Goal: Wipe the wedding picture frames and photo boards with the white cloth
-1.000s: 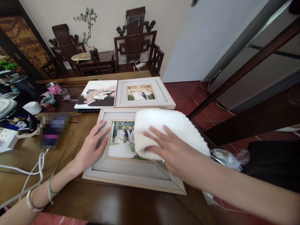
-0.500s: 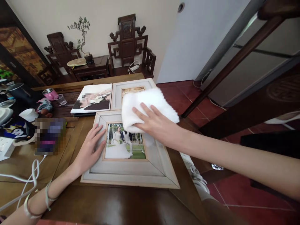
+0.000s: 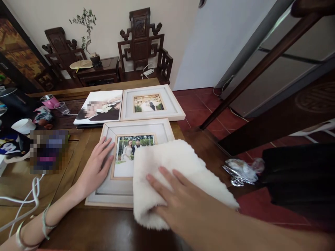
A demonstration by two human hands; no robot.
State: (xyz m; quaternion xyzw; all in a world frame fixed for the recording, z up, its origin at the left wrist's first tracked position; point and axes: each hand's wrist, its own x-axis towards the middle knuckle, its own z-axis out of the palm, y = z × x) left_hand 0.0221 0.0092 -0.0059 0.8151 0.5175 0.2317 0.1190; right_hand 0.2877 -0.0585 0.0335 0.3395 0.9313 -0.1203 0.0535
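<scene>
A pale picture frame (image 3: 110, 193) with a wedding photo (image 3: 124, 157) lies flat on the wooden table. My left hand (image 3: 95, 169) rests along its left border, fingers stretched out and holding nothing. In my right hand (image 3: 175, 193) is a folded white fluffy cloth (image 3: 167, 157), fingers on top and thumb tucked under a fold. The cloth covers the frame's lower right part and hangs past its right side. Behind lie a second framed photo (image 3: 149, 103) and a white-edged photo panel (image 3: 101, 106), side by side.
On the left are a blurred-out flat item (image 3: 48, 151), white cables (image 3: 35, 191), a white cup (image 3: 23, 126), a pink mug (image 3: 49, 101) and a clear plastic cup (image 3: 62, 108). A dark wooden chair (image 3: 251, 122) stands close on the right, near a clear plastic-wrapped bundle (image 3: 240, 170).
My right hand has drawn the cloth from the frame's upper right down toward me, uncovering the photo behind. My left hand stays on the left border. The view has shifted slightly.
</scene>
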